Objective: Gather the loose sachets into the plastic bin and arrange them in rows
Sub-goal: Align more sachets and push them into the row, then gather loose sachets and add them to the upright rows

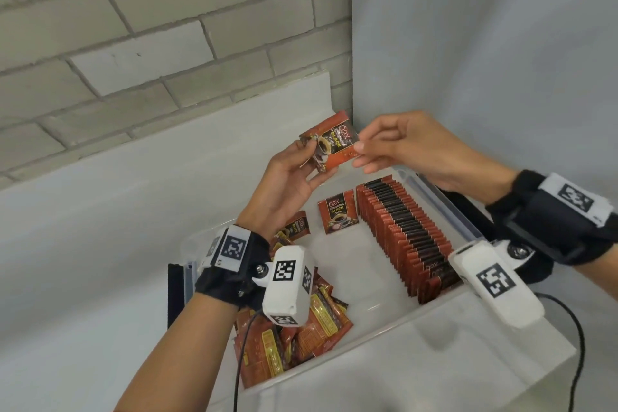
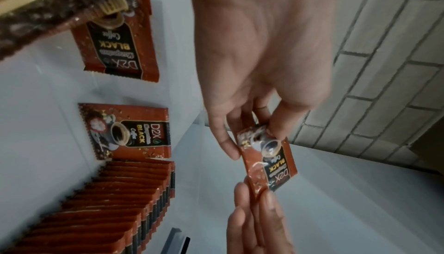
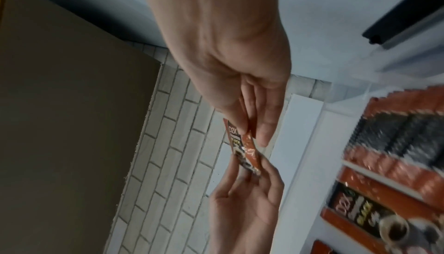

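Both hands hold up one red-and-black coffee sachet [image 1: 329, 145] above the far end of the clear plastic bin [image 1: 444, 309]. My left hand [image 1: 309, 152] pinches its left end, and my right hand [image 1: 359, 152] pinches its right edge. The left wrist view shows the same sachet [image 2: 269, 161] gripped at both ends, and the right wrist view shows this sachet [image 3: 242, 144] edge-on. Inside the bin a long row of upright sachets [image 1: 401, 234] runs along the right wall. One sachet [image 1: 337, 216] lies flat beside the row. A loose pile of sachets [image 1: 301, 334] fills the bin's near left corner.
The bin sits on a white counter [image 1: 100, 227] in a corner, with a grey brick wall [image 1: 150, 27] behind and a pale wall [image 1: 485, 43] to the right. A black cable [image 1: 578, 344] hangs by the bin's near right side. Another flat sachet [image 1: 299, 227] lies near my left wrist.
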